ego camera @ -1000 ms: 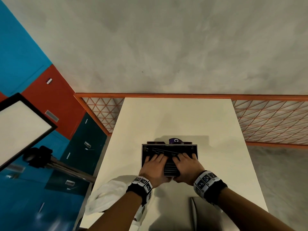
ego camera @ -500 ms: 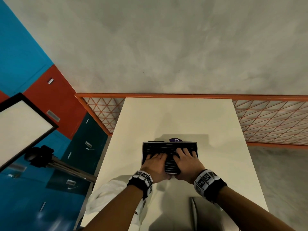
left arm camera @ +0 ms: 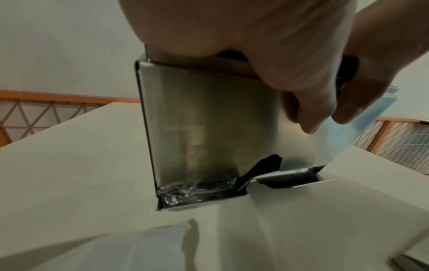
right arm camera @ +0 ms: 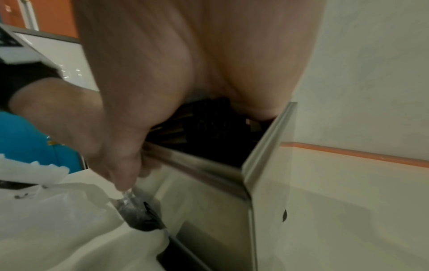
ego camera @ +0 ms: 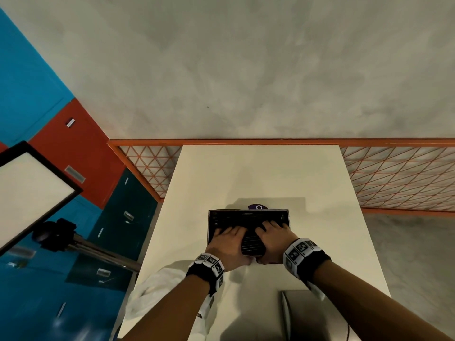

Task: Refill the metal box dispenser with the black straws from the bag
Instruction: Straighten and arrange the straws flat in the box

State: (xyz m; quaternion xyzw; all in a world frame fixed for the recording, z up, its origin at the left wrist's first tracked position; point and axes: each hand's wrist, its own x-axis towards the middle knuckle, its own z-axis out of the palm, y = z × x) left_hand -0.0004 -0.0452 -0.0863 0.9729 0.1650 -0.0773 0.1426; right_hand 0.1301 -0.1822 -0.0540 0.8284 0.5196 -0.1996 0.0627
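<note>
The metal box dispenser [ego camera: 213, 225] stands open-topped in the middle of the white table [ego camera: 258, 173]. A bundle of black straws [ego camera: 252, 244] lies across its near rim and partly inside. My left hand [ego camera: 227, 239] and right hand [ego camera: 273, 238] grip the bundle side by side, fingers spread over it. In the left wrist view the thumbs [left arm camera: 313, 110] hang down the box's shiny front [left arm camera: 209, 119]. Wrapped straws [left arm camera: 197, 190] lie in the tray at its foot. In the right wrist view my palm covers the black straws [right arm camera: 209, 124] at the box's rim [right arm camera: 267, 139].
A crumpled white bag [ego camera: 157, 299] lies at the table's near left corner. A flat metal piece [ego camera: 302, 316] rests at the near right. Something purple [ego camera: 257, 206] peeks out behind the box. An orange mesh fence [ego camera: 394, 178] borders the table; a light panel on a stand [ego camera: 29, 190] is left.
Both hands have shifted slightly forward over the box with the straw bundle, which now sits a little deeper in the opening. The box has not moved.
</note>
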